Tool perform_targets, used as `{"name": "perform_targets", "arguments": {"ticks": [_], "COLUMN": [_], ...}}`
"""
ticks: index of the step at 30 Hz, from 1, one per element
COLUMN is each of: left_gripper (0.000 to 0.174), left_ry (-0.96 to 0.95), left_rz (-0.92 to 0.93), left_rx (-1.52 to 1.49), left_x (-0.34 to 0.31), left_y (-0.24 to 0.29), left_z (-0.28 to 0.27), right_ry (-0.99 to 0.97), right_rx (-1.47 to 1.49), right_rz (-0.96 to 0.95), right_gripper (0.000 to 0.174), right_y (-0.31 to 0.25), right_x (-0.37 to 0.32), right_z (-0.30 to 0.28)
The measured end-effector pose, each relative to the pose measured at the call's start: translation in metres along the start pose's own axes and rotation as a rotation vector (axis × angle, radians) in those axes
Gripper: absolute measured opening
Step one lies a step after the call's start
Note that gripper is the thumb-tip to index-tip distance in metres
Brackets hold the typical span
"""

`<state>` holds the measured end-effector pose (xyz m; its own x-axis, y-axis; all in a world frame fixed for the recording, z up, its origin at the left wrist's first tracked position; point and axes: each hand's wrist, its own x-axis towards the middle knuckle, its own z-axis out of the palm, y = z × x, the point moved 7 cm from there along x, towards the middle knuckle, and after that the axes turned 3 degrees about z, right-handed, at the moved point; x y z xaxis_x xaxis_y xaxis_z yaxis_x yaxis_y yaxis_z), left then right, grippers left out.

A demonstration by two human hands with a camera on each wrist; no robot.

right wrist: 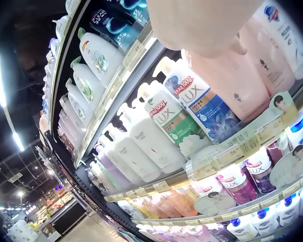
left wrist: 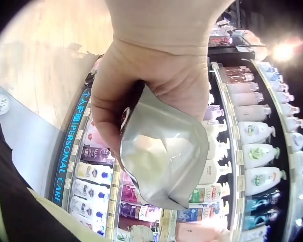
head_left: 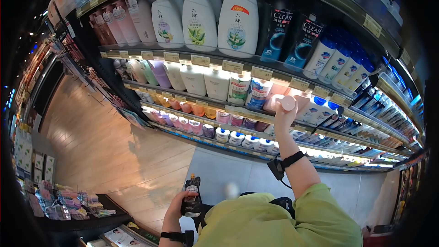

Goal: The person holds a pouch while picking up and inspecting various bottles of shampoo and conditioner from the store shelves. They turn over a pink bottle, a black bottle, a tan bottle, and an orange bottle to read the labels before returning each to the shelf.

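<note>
My left hand (head_left: 177, 203) grips a dark pouch (head_left: 192, 195) with a gold cap, low in front of my body. In the left wrist view the same hand (left wrist: 154, 75) is curled round the pouch, its silvery underside (left wrist: 164, 146) facing the camera. My right hand (head_left: 284, 120) reaches to the middle shelf, its fingers round the pale pink round top (head_left: 287, 103) of a bottle. The right wrist view shows that hand (right wrist: 202, 25) over a pink bottle (right wrist: 232, 83), beside a blue-and-white LUX bottle (right wrist: 204, 103); its fingertips are hidden.
White pump bottles (head_left: 238, 23) and dark CLEAR bottles (head_left: 276, 29) line the shelf above. Orange and pink bottles (right wrist: 179, 204) stand on a lower shelf. A price rail (head_left: 238, 109) runs along the shelf edge. At lower left is a display of small packets (head_left: 68, 203).
</note>
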<state>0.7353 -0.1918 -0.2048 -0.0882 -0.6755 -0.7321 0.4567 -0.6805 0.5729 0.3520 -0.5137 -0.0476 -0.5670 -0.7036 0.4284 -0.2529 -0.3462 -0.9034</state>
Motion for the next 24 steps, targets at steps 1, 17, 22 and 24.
{"name": "perform_targets", "arguments": {"ticks": [1, 17, 22, 24], "left_gripper": [0.043, 0.042, 0.038, 0.035], "left_ry": [0.013, 0.053, 0.11, 0.171], "left_rz": [-0.001, 0.074, 0.081, 0.076], "left_rx": [-0.008, -0.065, -0.161, -0.203], "left_x": [0.0, -0.009, -0.012, -0.019], "left_y": [-0.001, 0.011, 0.007, 0.008], "left_z": [-0.002, -0.007, -0.024, -0.034], "right_ry": [0.015, -0.098, -0.215, -0.262], "right_rx": [-0.034, -0.951, -0.931, -0.966], "right_rz": [0.006, -0.064, -0.104, -0.07], "right_gripper": [0.036, 0.027, 0.04, 0.042], "right_y": [0.005, -0.016, 0.004, 0.009], "right_x": [0.007, 0.068, 0.079, 0.077], "right_z": [0.004, 0.026, 0.027, 0.03]}}
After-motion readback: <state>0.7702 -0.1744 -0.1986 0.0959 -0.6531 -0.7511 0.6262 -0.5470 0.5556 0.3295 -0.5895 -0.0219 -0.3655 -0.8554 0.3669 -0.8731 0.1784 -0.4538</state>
